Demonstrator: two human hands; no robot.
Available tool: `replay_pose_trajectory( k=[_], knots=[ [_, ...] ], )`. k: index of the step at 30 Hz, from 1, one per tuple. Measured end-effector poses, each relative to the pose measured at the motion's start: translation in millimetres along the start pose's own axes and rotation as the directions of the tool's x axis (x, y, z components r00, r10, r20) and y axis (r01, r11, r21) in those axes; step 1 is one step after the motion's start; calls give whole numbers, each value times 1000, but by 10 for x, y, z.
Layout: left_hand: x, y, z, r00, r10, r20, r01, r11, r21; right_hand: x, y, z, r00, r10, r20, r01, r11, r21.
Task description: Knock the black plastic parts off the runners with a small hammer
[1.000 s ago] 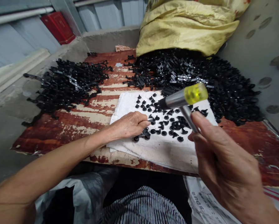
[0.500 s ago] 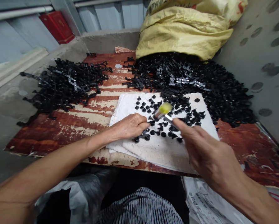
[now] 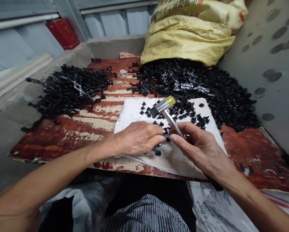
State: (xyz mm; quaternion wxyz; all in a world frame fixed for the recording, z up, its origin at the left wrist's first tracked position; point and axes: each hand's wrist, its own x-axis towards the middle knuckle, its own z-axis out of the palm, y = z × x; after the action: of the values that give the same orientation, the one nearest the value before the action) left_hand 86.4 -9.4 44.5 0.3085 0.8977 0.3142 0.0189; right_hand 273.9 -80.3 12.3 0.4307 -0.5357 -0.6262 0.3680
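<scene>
Well left of your left fingers, the heap of linked black parts [image 3: 73, 88] looks like finished work, judging by how it lies apart. The black linkage [image 3: 157, 151] in your left hand [image 3: 142, 138] seems partway; the loose studs [image 3: 181, 117] beyond your fingers and the dark pile [image 3: 233, 100] past your right fingers look left to do. Your left fingers are clamped on the linkage, which juts rightward and nearer you from their tips, one end apparently meeting your right thumb. Your right hand [image 3: 200, 145] grips the hammer [image 3: 163, 106], its head beyond the fingertips.
</scene>
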Motion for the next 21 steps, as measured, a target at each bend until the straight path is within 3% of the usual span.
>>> replay_pose_trajectory(
  k=[3,5,9,11,13,17,21],
  knots=[
    [-84,74,25,1000,7,1,-7,1000,-18,-34,0,87,991,114,70,-125,977,173],
    [-180,38,73,992,-78,-95,72,995,-64,-97,2,119,985,154,72,-166,962,217],
    [-440,-90,195,873,-351,-338,287,931,-226,-215,-31,124,974,197,-110,-170,961,216],
    [-541,-100,244,859,-417,-297,328,894,-305,-253,-58,137,961,187,-204,-146,968,202],
    [-581,-52,283,889,-405,-214,319,882,-348,-285,-83,184,962,165,-216,-125,975,185],
    [-502,83,353,911,-387,-145,282,839,-465,-338,-99,332,986,89,-145,-63,983,171],
    [-412,22,395,918,-395,-45,253,669,-699,-383,-50,357,994,99,-51,-88,979,183]
  ],
)
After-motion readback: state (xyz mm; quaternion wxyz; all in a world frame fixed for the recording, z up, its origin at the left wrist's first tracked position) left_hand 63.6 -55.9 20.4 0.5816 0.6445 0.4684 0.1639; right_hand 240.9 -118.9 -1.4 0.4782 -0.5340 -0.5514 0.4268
